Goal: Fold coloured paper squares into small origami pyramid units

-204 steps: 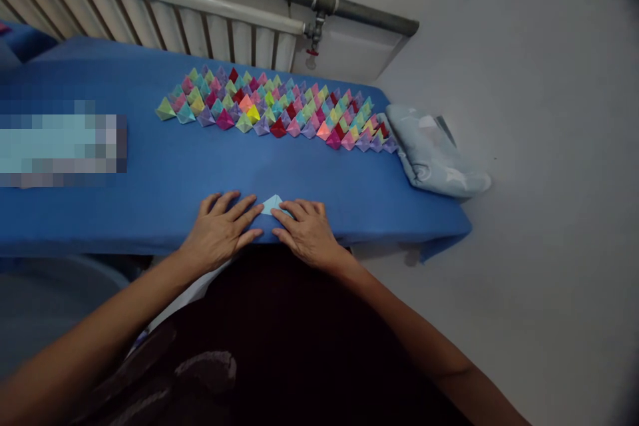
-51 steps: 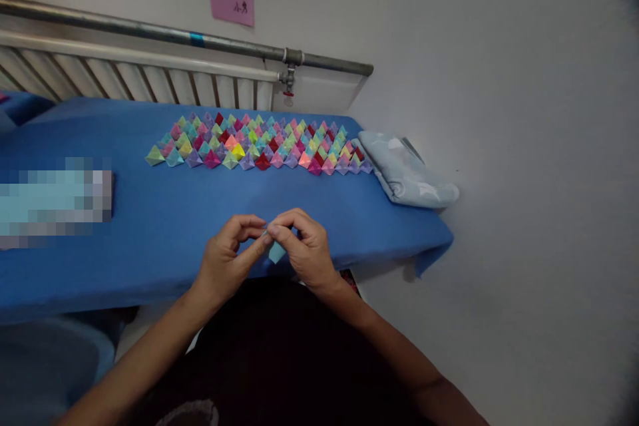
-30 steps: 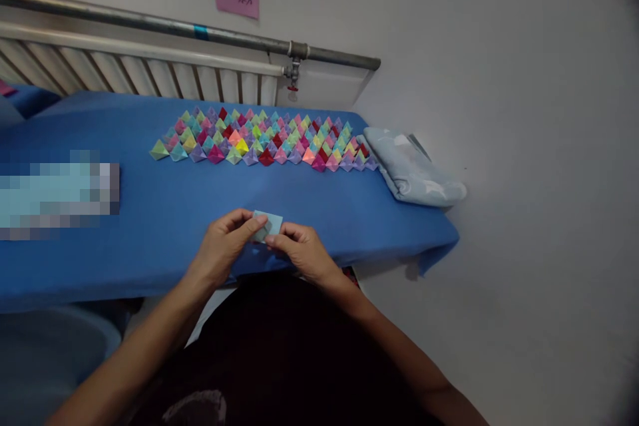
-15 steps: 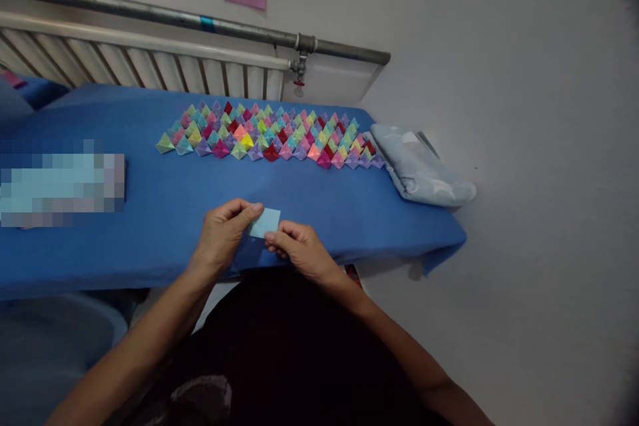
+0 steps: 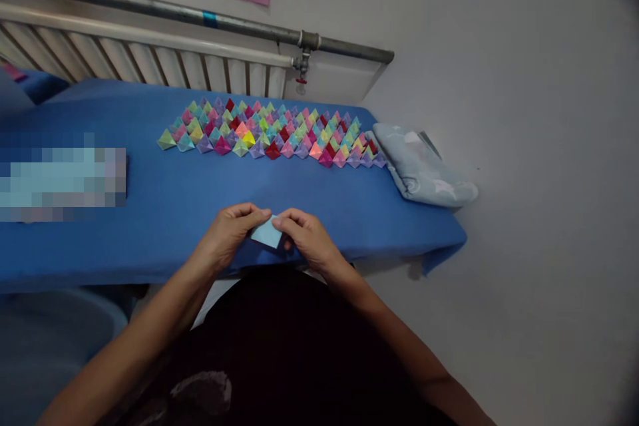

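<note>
A small light-blue square of paper (image 5: 267, 233) is held between my two hands, above the front part of the blue-covered surface. My left hand (image 5: 233, 229) pinches its upper left side between thumb and fingers. At the upper right, my right hand (image 5: 305, 233) grips it, thumb on top and fingers partly hidden behind. Both thumbs come close together along the paper's top edge. Beyond my hands stand rows of folded paper pieces (image 5: 273, 149), pointed and many-coloured, packed side by side.
A blue cloth (image 5: 164, 233) covers the long surface. A folded grey-blue fabric (image 5: 424, 173) lies at its right end. Behind run a radiator (image 5: 194, 73) and a pipe (image 5: 150, 8). A blurred-out item (image 5: 64, 180) lies at left, and a large tub (image 5: 54, 333) stands below.
My right hand has moved from the paper's lower edge up to its top right. The paper has turned in my fingers, and the thumbs are now closer together.
</note>
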A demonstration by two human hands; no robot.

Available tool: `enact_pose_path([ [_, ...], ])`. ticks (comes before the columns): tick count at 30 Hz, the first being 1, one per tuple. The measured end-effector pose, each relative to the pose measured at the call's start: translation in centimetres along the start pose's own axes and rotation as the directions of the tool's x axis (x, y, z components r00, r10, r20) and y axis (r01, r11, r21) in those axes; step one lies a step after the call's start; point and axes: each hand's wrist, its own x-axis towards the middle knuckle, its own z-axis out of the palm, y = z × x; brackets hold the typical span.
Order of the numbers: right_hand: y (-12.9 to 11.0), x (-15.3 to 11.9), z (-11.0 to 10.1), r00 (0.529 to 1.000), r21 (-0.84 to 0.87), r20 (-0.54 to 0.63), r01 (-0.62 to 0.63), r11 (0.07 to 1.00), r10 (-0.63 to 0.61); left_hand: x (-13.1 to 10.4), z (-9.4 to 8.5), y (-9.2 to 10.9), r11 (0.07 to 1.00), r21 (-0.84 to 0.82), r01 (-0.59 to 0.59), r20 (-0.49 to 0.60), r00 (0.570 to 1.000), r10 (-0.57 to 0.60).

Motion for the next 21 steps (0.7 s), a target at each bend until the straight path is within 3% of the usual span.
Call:
enact_pose_path([
  [3, 0.2, 0.2, 0.0, 1.000, -0.009, -0.006, -0.028, 1.000, 0.028, -0.2, 0.1, 0.1, 0.999, 0.042, 0.007, 0.035, 0.999, -0.008],
  [8, 1.4, 0.5, 0.1, 0.995, 0.170, -0.040, -0.079, 0.982, 0.087, -0.6, -0.5, 0.2, 0.996, 0.024, 0.085, 0.177, 0.980, -0.088],
  [12, 1.6, 0.6, 0.1, 0.992, 0.191, -0.037, -0.109, 0.976, 0.118, -0.7, -0.8, 0.0, 0.989, 0.115, 0.097, 0.203, 0.972, -0.119],
  [21, 2.5, 1.3, 0.1, 0.989, 0.162, -0.150, 0.036, 0.986, -0.012, -0.3, -0.8, -0.2, 0.971, 0.172, 0.166, 0.228, 0.952, -0.203],
])
